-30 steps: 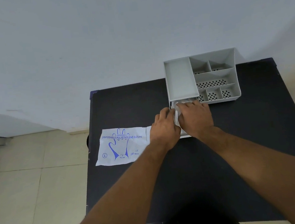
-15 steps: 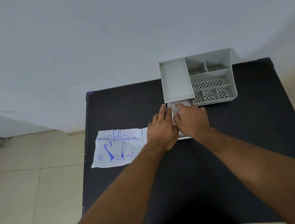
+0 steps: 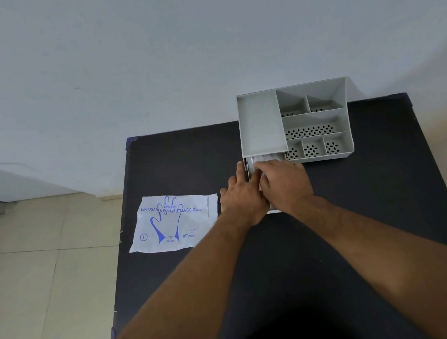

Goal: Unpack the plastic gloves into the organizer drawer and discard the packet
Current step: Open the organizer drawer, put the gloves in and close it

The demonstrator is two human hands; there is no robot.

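A plain pale grey-blue wall (image 3: pixel 155 67) fills the upper part of the view, evenly lit and unmarked but for faint scuffs. Against it stands a black table (image 3: pixel 330 254) with blue corner caps. To the left lies a floor (image 3: pixel 39 290) of large beige tiles with thin dark joints, meeting the wall along a low pale skirting.

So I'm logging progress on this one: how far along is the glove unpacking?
Done: the packet lies flat on the black table, apparently emptied. In hand: the left hand and right hand press the clear gloves into the pulled-out drawer under the grey organizer. Left: closing the drawer and discarding the packet.
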